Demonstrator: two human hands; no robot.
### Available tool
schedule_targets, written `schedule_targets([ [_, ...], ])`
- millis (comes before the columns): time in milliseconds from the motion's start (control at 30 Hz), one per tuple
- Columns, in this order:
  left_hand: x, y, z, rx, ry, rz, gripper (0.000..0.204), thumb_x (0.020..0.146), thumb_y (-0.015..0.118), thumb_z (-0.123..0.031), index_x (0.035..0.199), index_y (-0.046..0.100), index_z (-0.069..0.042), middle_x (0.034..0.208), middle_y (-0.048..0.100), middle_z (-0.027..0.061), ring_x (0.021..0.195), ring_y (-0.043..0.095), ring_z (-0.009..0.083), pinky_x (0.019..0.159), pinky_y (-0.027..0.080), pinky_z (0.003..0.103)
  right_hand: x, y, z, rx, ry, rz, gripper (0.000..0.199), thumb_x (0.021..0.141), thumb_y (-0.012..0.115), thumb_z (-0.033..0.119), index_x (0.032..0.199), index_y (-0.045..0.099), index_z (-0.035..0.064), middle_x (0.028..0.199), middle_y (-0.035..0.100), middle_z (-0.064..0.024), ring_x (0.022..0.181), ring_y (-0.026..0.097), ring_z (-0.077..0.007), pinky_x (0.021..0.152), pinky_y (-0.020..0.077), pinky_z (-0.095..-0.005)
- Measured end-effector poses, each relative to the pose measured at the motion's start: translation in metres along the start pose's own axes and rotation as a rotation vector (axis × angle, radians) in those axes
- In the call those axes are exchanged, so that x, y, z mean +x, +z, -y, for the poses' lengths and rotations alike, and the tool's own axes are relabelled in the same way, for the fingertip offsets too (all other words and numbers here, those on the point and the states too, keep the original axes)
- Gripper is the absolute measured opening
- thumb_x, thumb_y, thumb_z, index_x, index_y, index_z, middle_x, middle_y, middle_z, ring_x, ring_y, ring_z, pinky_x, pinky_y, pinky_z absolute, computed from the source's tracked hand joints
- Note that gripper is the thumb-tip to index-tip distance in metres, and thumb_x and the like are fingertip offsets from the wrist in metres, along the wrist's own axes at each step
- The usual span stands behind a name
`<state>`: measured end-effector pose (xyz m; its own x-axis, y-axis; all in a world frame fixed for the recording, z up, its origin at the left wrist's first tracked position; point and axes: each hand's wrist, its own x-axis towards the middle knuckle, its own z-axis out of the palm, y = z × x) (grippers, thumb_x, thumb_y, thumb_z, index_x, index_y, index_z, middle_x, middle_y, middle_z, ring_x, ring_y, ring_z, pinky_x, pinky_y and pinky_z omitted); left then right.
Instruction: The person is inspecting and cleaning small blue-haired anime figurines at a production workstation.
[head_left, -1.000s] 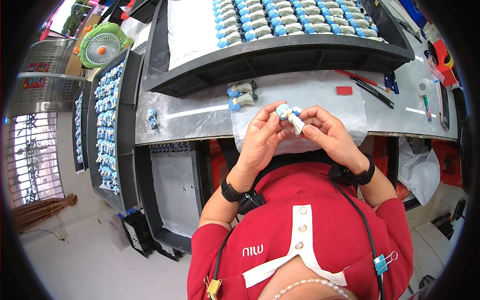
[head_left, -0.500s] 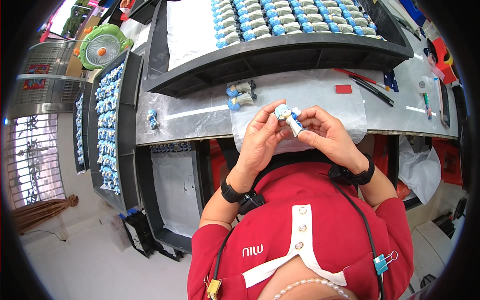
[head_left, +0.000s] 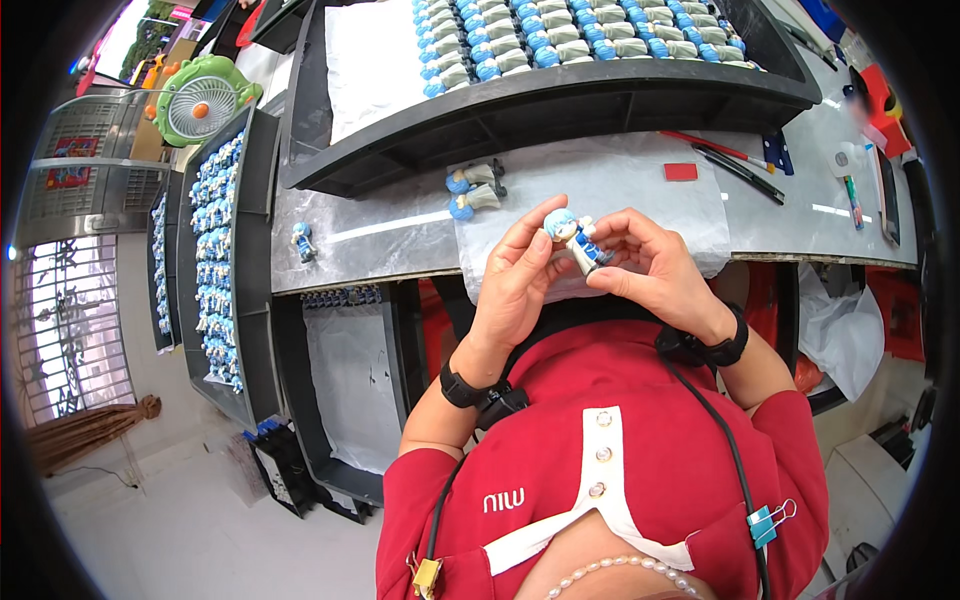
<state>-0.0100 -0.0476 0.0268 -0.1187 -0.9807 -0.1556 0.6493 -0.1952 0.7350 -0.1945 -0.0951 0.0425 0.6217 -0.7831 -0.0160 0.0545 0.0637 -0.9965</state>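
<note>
Between my two hands, above the table's near edge, is a small figurine [head_left: 578,240] with light blue hair and a blue and white outfit. My left hand [head_left: 520,270] pinches it by the head with thumb and fingers. My right hand [head_left: 650,262] grips its lower body from the other side. On the white sheet [head_left: 540,180] beyond my left hand, two more blue-haired figurines [head_left: 476,188] lie side by side. A single figurine [head_left: 303,242] lies farther left on the grey table [head_left: 375,245].
A large black tray [head_left: 560,108] with rows of figurines spans the far side. Another filled tray [head_left: 255,240] stands at the left, near a green fan [head_left: 203,100]. Right of the sheet lie a red block [head_left: 680,172], a black pen [head_left: 738,172] and a red brush [head_left: 715,148].
The figurine has turned between my fingers, so more of its blue front and dark feet show. Both hands keep hold of it in nearly the same place.
</note>
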Motion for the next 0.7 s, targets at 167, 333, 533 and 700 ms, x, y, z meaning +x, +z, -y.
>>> schedule_targets([
  [167, -0.002, -0.001, 0.003, -0.001, 0.004, 0.019, 0.047, 0.093, 0.055, -0.017, 0.136, 0.04, -0.007, 0.111, 0.056, 0.0039, 0.097, 0.054, 0.0102, 0.085, 0.045, 0.025, 0.001, 0.0, 0.003, -0.162, -0.116, -0.066, 0.043, 0.073, 0.074, 0.009, 0.11, 0.053, 0.0023, 0.097, 0.062, -0.0067, 0.086, 0.059, -0.0127, 0.074, 0.0481, -0.0255],
  [333, -0.004, 0.007, 0.001, 0.026, 0.018, 0.031, 0.051, 0.092, 0.058, -0.014, 0.138, 0.038, -0.009, 0.114, 0.054, 0.0041, 0.097, 0.053, 0.0105, 0.087, 0.045, 0.025, 0.002, 0.003, 0.004, -0.392, -0.274, -0.094, 0.048, 0.067, 0.075, 0.003, 0.11, 0.052, 0.0043, 0.096, 0.058, -0.0075, 0.085, 0.058, -0.018, 0.073, 0.0473, -0.0267],
  [533, -0.003, 0.009, 0.001, -0.059, 0.019, 0.056, 0.05, 0.092, 0.056, -0.012, 0.138, 0.037, -0.008, 0.119, 0.053, 0.0077, 0.106, 0.053, 0.0142, 0.092, 0.044, 0.03, 0.003, 0.009, -0.004, -0.456, -0.53, -0.132, 0.055, 0.062, 0.074, -0.006, 0.111, 0.051, 0.0054, 0.094, 0.053, -0.0081, 0.08, 0.056, -0.0201, 0.073, 0.0469, -0.0278],
  [700, -0.002, 0.007, 0.002, -0.097, 0.03, 0.088, 0.048, 0.093, 0.053, -0.013, 0.138, 0.037, -0.007, 0.12, 0.054, 0.0086, 0.108, 0.053, 0.0154, 0.092, 0.044, 0.032, 0.002, 0.009, -0.002, -0.481, -0.529, -0.186, 0.059, 0.062, 0.075, -0.005, 0.115, 0.051, 0.0058, 0.088, 0.051, -0.0074, 0.076, 0.053, -0.0176, 0.069, 0.0456, -0.0289],
])
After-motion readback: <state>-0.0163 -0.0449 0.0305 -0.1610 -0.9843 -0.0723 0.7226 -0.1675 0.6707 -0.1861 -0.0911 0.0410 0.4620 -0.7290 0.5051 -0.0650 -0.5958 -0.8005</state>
